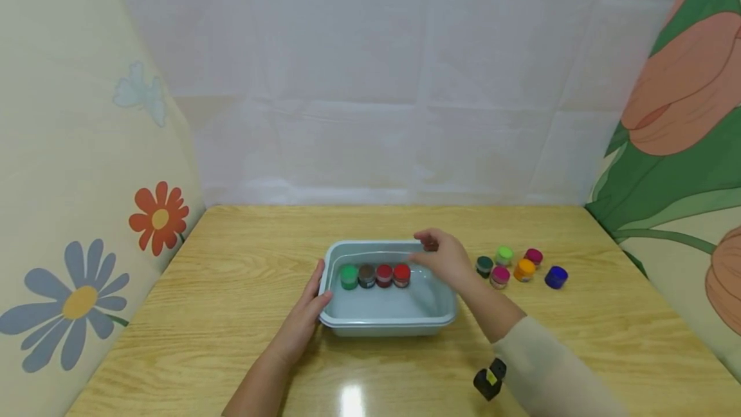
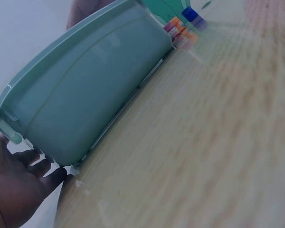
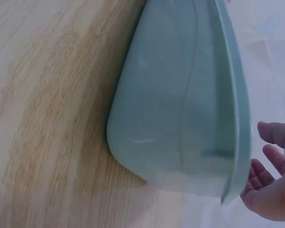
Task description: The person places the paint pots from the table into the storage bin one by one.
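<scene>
A pale blue-green plastic basin (image 1: 388, 322) stands on the table. Inside it is a row of small lidded paint jars: a green jar (image 1: 349, 277), a brown jar (image 1: 367, 276), a dark red jar (image 1: 384, 275) and a bright red jar (image 1: 402, 275). My left hand (image 1: 303, 320) grips the basin's left end, thumb at the rim; in the left wrist view, the left hand's fingers (image 2: 38, 166) bend against the outer wall. Over the basin's back right corner hovers my right hand (image 1: 444, 259), thumb and fingers apart. Nothing shows between them in the right wrist view.
Right of the basin stand more paint jars: dark green (image 1: 484, 266), light green (image 1: 504, 255), pink (image 1: 500, 277), orange (image 1: 524, 269), crimson (image 1: 534, 257) and blue (image 1: 556, 277). A black device (image 1: 490, 378) sits by the right sleeve (image 1: 550, 365). White cloth (image 1: 347, 82) hangs behind the table.
</scene>
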Available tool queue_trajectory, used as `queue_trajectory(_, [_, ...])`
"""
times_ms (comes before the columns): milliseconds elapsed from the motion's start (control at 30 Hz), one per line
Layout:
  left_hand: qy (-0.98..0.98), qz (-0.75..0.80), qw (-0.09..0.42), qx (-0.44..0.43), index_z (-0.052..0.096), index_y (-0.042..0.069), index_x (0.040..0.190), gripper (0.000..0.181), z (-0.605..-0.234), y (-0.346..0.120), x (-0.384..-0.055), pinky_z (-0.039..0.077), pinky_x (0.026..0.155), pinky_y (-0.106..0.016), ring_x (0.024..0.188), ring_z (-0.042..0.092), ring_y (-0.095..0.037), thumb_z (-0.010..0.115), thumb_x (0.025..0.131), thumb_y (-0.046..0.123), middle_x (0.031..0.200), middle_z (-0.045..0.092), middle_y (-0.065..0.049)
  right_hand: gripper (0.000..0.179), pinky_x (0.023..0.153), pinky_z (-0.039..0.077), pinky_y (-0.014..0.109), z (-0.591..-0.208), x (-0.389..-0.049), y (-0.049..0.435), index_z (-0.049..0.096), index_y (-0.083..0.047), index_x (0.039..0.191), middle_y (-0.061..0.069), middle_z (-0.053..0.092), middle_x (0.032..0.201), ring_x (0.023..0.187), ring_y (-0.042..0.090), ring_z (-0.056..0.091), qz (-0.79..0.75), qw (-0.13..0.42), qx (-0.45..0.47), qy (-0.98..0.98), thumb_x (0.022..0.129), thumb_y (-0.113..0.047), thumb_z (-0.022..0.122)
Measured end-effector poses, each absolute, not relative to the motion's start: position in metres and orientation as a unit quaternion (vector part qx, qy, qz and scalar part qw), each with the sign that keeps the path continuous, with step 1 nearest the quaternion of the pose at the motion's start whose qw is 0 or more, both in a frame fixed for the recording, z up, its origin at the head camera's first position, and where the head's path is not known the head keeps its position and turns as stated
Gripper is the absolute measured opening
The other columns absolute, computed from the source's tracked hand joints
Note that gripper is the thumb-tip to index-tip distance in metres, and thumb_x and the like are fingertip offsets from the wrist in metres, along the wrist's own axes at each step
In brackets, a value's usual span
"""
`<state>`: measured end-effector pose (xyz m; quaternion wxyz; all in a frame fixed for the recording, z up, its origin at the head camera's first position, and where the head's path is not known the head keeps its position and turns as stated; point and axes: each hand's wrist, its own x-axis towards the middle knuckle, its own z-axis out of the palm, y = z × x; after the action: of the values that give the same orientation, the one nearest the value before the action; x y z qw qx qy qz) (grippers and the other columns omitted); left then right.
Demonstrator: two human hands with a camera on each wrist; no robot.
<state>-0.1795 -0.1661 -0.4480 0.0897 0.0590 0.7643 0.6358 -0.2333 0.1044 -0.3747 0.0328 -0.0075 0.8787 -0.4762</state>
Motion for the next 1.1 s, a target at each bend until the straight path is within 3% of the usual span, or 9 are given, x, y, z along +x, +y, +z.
queue_trajectory(533, [0.763,0.638,0.091,0.059,0.006,0.029,0.159,0.063,-0.448,-0.166,-0.179,-0.003,0.120,-0.062,0.153,-0.009,-0.030,0.038,0.104,0.030,0.167,-0.003,0.004,0.048,0.106,0.045,0.048,-0.372,-0.227,0.178,0.053,-0.001,0.135,0.023,0.054,0.134,0.127,0.036,0.049,-0.498,-0.013,0.018,0.867,0.093,-0.019,0.066])
queue_trajectory(967, [0.765,0.635,0.089,0.058,0.006,0.026,0.159,0.064,-0.449,-0.166,-0.180,-0.002,0.120,-0.062,0.153,-0.009,-0.031,0.038,0.104,0.028,0.167,-0.004,0.003,0.058,0.113,0.037,0.052,-0.379,-0.215,0.235,0.039,0.000,0.146,0.027,0.037,0.149,0.139,0.042,0.034,-0.496,0.003,0.070,0.866,0.097,-0.023,0.060])
queue_trajectory(1100, [0.765,0.635,0.092,0.056,0.006,0.027,0.159,0.064,-0.449,-0.166,-0.181,-0.002,0.120,-0.061,0.153,-0.009,-0.031,0.038,0.104,0.028,0.167,-0.004,0.003,0.060,0.113,0.036,0.052,-0.385,-0.214,0.255,0.038,0.001,0.146,0.029,0.037,0.149,0.137,0.043,0.036,-0.475,-0.010,0.086,0.876,0.098,-0.028,0.059])
